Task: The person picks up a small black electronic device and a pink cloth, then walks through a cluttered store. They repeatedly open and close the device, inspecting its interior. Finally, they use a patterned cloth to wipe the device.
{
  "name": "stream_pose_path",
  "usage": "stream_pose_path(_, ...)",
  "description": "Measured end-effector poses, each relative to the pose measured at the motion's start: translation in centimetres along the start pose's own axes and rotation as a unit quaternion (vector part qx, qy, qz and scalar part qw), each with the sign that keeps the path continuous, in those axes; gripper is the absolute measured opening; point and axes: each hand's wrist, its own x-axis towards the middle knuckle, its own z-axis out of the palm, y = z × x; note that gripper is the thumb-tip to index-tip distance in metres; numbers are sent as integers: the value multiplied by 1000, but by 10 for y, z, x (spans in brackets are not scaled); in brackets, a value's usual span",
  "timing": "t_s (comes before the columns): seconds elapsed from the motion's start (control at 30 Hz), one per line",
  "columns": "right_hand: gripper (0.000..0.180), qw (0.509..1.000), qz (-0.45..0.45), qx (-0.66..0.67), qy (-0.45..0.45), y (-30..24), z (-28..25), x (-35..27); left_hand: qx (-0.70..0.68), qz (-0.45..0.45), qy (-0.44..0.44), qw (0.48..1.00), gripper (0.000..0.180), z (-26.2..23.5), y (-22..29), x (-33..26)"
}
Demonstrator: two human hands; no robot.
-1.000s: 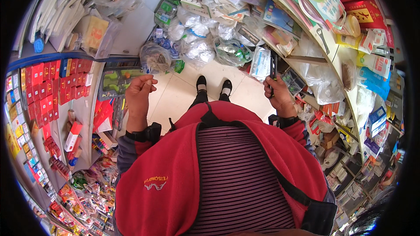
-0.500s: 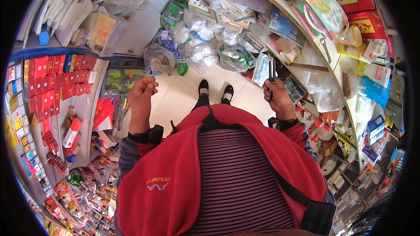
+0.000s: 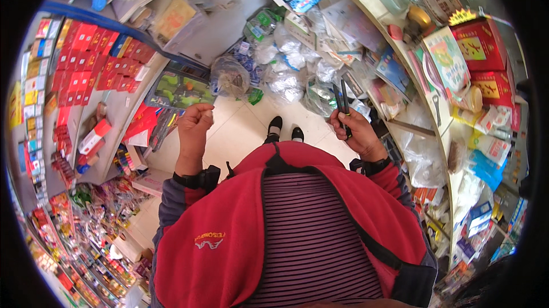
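Observation:
My left hand (image 3: 194,128) is raised, palm partly inward, with thumb and fingers curled into a pinch. Whatever lies between those fingertips, if anything, is too small to make out. In my right hand (image 3: 360,134) is a slim black tool with two long prongs (image 3: 342,99), gripped near its lower end. Its prongs point away from me and stand slightly apart; its exact kind is unclear. Both hands are held in the air in front of my red vest, well apart from each other.
Shelves with red boxes (image 3: 77,62) stand to my left, beside a green-patterned case (image 3: 180,90). Ahead, bulging plastic bags (image 3: 280,76) are piled on the tiled floor (image 3: 237,128). A cluttered, curved counter (image 3: 426,94) runs along my right, bearing red gift boxes (image 3: 479,45).
My view has turned a little left, so the surroundings sit further right. The black tool's prongs have spread and come nearer the middle. My left hand stays pinched.

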Motion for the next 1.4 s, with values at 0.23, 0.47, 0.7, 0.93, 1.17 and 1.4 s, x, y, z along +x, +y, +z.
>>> stream_pose_path(0.23,12,986,51,-95,-127,-24,40,43,62,40,-53,996,25,21,20,-9)
stream_pose_path(0.47,18,929,125,-249,-242,-15,110,69,82,72,-133,985,25,59,48,-18)
stream_pose_path(0.7,15,891,153,-325,-276,-15,156,74,140,52,-58,987,14,39,51,-28)
stream_pose_path(0.93,18,874,150,-359,-293,-24,207,90,144,94,-41,984,18,-18,57,-26)
stream_pose_path(1.17,16,864,179,-341,-325,-9,260,113,91,105,23,990,15,-68,65,-29)
stream_pose_path(1.4,21,828,211,-377,-357,16,311,136,-18,48,-1,999,15,-132,57,-43)
